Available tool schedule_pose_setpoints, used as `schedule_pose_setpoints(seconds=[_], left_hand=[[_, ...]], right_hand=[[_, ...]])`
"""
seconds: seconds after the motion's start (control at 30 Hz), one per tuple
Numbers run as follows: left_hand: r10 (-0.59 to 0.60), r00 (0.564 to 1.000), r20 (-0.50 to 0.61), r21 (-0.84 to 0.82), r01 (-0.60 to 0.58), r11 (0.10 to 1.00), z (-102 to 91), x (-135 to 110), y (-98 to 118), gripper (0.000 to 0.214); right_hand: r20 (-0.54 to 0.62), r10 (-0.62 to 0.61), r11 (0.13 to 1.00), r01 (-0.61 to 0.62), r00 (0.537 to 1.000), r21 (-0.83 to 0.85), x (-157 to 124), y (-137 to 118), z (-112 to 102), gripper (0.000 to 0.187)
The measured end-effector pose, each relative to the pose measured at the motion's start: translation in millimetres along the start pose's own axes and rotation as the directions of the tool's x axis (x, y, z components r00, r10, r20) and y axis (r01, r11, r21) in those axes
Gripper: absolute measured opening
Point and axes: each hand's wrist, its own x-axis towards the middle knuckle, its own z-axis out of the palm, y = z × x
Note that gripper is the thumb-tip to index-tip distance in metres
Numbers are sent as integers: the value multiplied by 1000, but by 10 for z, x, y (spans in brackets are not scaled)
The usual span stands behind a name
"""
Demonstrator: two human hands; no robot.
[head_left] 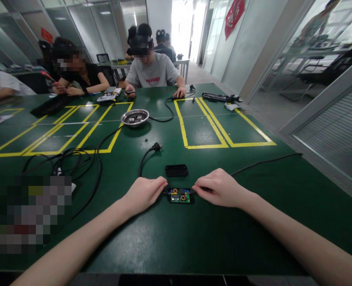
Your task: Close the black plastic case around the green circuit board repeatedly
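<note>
A green circuit board with copper-wound coils sits in an open black plastic case on the green table. My left hand is closed in a pinch at the case's left end, on a black cable that enters there. At the right end, my right hand pinches the other black cable where it meets the case. Just behind the board lies a black case cover, its hollow side up. The fingertips partly hide both cable ends.
A black power plug lies beyond my left hand. Farther back stands a metal bowl with metal parts. Coiled cables lie at left, a black folded stand at back right. Across the table sits a co-worker.
</note>
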Motion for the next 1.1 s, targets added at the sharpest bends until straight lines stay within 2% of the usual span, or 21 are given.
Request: schedule_pose_setpoints(seconds=[0.2, 0.43, 0.57, 0.73, 0.83, 0.97, 1.1], left_hand=[[-33, 999, 32, 33, 32, 999, 12, 8, 48, 34], [44, 998, -35, 16, -44, 999, 3, 38, 117, 26], [19, 999, -48, 0, -20, 1000, 42, 20, 109, 26], [-92, 977, -193, -39, 86, 995, 38, 40, 99, 30], [-113, 962, -249, -25, 111, 994, 46, 95, 131, 26], [-203, 963, -178, 5, 207, 978, 96, 161, 192, 23], [-255, 959, -124, 47, 262, 964, 120, 184, 228, 17]], right_hand=[[112, 41, 999, -43, 993, 19, 39, -42, -13, 32], [140, 67, 998, -66, 988, -5, 67, -64, 39, 17], [174, 183, 983, -176, 968, -54, 89, -102, 82, 18], [207, 358, 933, -338, 911, -122, 144, -174, 111, 25], [163, 411, 908, -387, 897, -161, 187, -202, 97, 30], [110, 449, 878, -416, 887, -236, 272, -260, 68, 29], [216, 479, 859, -404, 851, -314, 360, -352, 63, 29]])
